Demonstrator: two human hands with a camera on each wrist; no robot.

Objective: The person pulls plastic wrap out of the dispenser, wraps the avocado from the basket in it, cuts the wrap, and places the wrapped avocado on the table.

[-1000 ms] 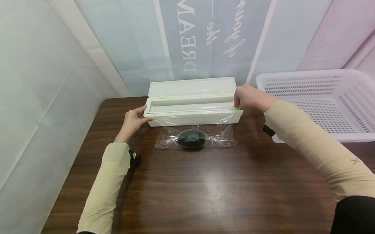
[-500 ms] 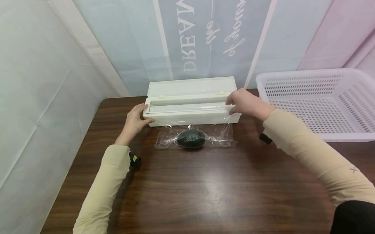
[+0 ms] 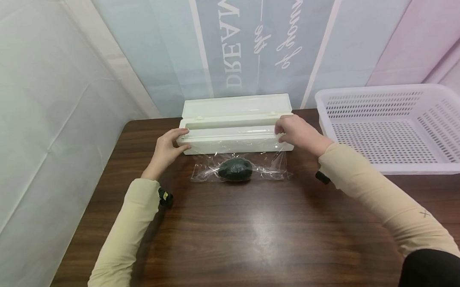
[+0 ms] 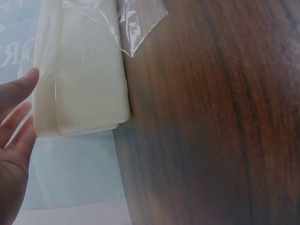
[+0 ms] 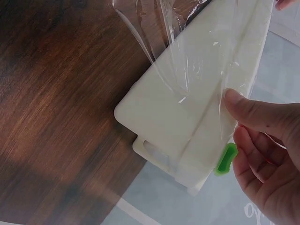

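Note:
A white cling film dispenser (image 3: pixel 230 146) stands with its lid raised and a roll of film inside. Clear cling film (image 3: pixel 269 167) runs from its front over a dark green avocado (image 3: pixel 235 169) on the table. My left hand (image 3: pixel 165 151) touches the dispenser's left end, thumb at the front and index finger over the top, with a gap between them. At the opposite end, my right hand (image 3: pixel 300 133) pinches the film near the top front edge. Beside those right fingers is the green slide cutter (image 5: pixel 227 159) in the right wrist view.
A white perforated plastic basket (image 3: pixel 427 168) stands to the right of the dispenser. The brown wooden table (image 3: pixel 219 242) meets a printed curtain (image 3: pixel 172 56) behind the dispenser and a pale sheet (image 3: pixel 52 138) on the left.
My right hand has come away from the green cutter at the right end and shifted left and nearer to the film. My left index finger has moved onto the dispenser's top.

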